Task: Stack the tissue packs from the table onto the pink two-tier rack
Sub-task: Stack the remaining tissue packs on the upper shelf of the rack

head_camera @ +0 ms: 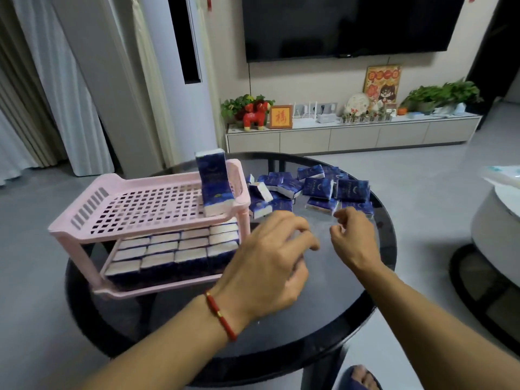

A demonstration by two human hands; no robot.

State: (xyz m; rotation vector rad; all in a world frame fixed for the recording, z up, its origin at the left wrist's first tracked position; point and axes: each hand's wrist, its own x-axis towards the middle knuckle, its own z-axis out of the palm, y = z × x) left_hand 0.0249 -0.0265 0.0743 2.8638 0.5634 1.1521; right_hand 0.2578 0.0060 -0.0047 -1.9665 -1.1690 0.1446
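A pink two-tier rack (pixel 84 218) stands on the left of a round black glass table (pixel 323 319). Its lower tier is filled with several dark blue tissue packs (pixel 174 249) set side by side, white edges up. One blue pack (pixel 215 187) stands upright at the right end of the upper tier. A loose pile of blue tissue packs (pixel 315 190) lies at the far side of the table. My left hand (pixel 270 260) hovers right of the rack with fingers curled and apart, holding nothing. My right hand (pixel 354 235) hangs just before the pile, fingers curled, nothing in it.
A second round table with a white top (pixel 495 220) stands at the right. A low TV cabinet (pixel 351 133) with plants and ornaments lines the far wall under a television (pixel 349 23). A tall white air conditioner (pixel 157 80) and curtains stand behind the rack. A slippered foot (pixel 360 378) shows at the bottom.
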